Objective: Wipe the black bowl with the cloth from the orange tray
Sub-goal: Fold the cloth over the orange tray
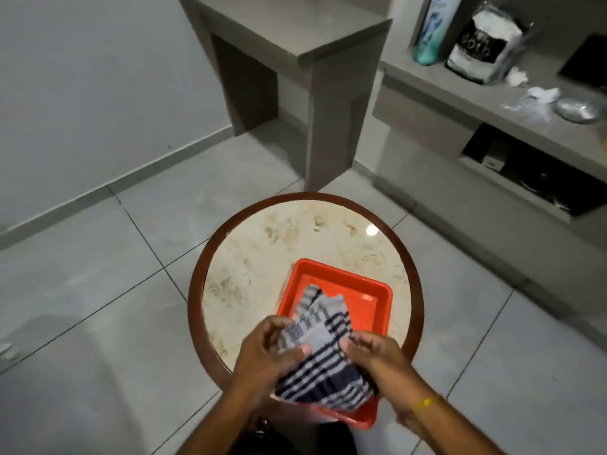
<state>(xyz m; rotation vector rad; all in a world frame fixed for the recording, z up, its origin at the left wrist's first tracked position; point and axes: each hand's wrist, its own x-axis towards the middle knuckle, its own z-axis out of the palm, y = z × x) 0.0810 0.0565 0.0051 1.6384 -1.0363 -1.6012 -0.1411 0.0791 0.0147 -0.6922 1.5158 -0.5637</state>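
Both hands, left hand (272, 349) and right hand (374, 351), grip the cloth (323, 359) over the orange tray (368, 290), lower centre; no bowl visible, wiping seemingly not begun.

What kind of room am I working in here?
Probably a home or hotel-style room, not a workshop. The floor is large pale tiles, a built-in grey shelf unit holds a bottle and a bag, and the orange tray sits on a small round marble-topped table.
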